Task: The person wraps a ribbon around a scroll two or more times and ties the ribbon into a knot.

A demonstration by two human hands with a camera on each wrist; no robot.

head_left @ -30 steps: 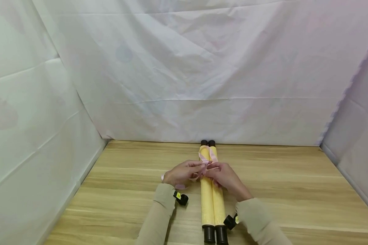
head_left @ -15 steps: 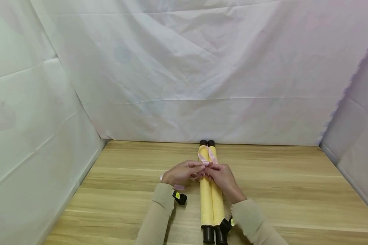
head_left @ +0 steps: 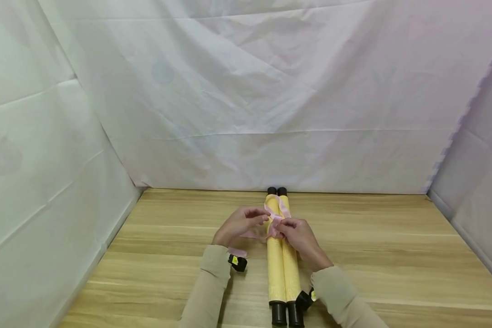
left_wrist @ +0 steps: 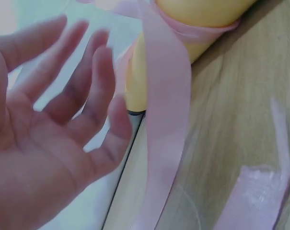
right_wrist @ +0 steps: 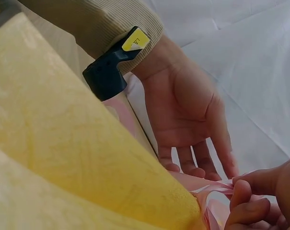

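Two yellow rolled scrolls [head_left: 276, 273] with black end knobs lie side by side, pointing away from me. A pink ribbon [head_left: 284, 208] goes round both, with a loop lying on their far part. My right hand [head_left: 302, 237] pinches the ribbon between thumb and index finger above the scrolls; the right wrist view shows this pinch at the gathered ribbon [right_wrist: 202, 183]. Just left of the scrolls is my left hand [head_left: 238, 224], fingers spread and loosely bent. In the left wrist view that hand holds nothing, and a broad ribbon strip [left_wrist: 168, 96] hangs beside its fingertips.
A ribbon tail [head_left: 238, 252] lies on the wooden table [head_left: 168, 264] near my left wrist. White cloth [head_left: 246, 91] hangs behind the table's far edge, close to the scrolls' far knobs, and more cloth hangs along both sides. Each wrist carries a small black camera [head_left: 238, 263].
My left hand has let go of the ribbon and drawn slightly up and left, its fingers spreading. My right hand keeps its pinch, having shifted a little left. The scrolls stay in place.
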